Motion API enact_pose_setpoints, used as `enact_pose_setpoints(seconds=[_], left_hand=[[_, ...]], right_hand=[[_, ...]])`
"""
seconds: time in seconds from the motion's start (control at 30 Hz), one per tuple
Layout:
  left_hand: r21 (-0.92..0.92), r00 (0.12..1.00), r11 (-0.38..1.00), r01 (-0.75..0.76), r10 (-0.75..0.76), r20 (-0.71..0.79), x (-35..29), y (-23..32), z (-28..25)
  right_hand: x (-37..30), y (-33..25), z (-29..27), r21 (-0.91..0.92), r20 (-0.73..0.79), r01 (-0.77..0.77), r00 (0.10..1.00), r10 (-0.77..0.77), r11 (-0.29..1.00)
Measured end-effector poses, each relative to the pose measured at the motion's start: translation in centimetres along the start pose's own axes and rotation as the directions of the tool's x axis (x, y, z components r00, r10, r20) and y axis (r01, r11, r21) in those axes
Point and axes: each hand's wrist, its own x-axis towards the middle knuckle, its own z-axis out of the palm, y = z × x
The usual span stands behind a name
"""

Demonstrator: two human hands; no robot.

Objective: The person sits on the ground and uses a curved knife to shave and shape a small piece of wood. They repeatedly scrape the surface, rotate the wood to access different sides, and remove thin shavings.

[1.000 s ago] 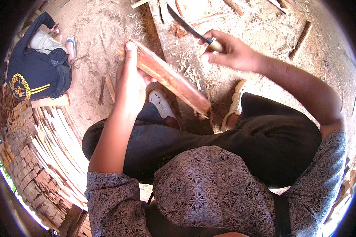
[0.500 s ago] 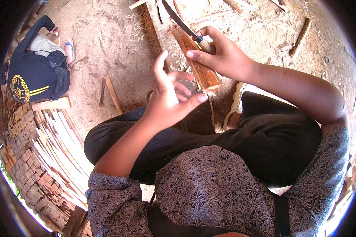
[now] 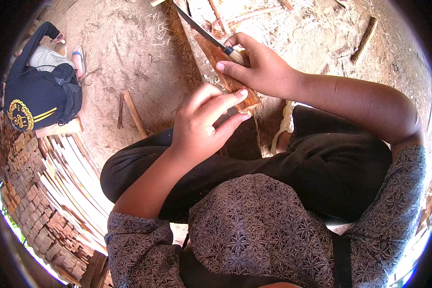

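My right hand (image 3: 264, 67) is closed round the light wooden handle of a knife (image 3: 236, 56). The knife's long dark blade slants up and to the left. Under the handle lies a brown wooden piece (image 3: 249, 100), its far end pointing away from me, and my right thumb rests against its upper face. My left hand (image 3: 204, 120) is at the near end of the piece, thumb and index finger apart. The index fingertip overlaps the wood in view; whether it touches I cannot tell. The other left fingers are curled and partly hidden.
My crossed legs in dark trousers (image 3: 321, 158) lie below the hands. Wood strips (image 3: 135, 115) and a stick (image 3: 365, 39) lie on the dirt floor. At left a person in a dark top (image 3: 38, 93) sits beside stacked timber (image 3: 38, 201).
My left hand's raised fingers have come down, and the index finger now reaches over the wood's near end. The knife, wood and right hand have shifted slightly left.
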Motion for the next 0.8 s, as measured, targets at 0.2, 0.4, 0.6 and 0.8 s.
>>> enact_pose_setpoints(seconds=[0.2,0.4,0.6,0.8], left_hand=[[0.056,0.983,0.986,-0.154,0.159,-0.091,-0.1,0.2,-0.2],[0.19,0.952,0.935,-0.301,0.307,-0.004,0.2,0.6,-0.5],[0.426,0.866,0.784,-0.451,0.501,-0.006,0.7,0.8,-0.8],[0.319,0.882,0.822,-0.471,0.444,0.159,0.3,2.2,-1.1]], right_hand=[[-0.1,-0.3,0.4,-0.047,-0.018,0.048,0.999,-0.049,0.998],[-0.2,-0.1,1.0,-0.002,-0.011,0.047,0.999,-0.047,0.999],[0.0,-0.1,0.6,-0.027,-0.001,-0.018,1.0,0.018,0.999],[0.4,0.9,-0.1,-0.078,-0.04,0.053,0.998,-0.056,0.996]])
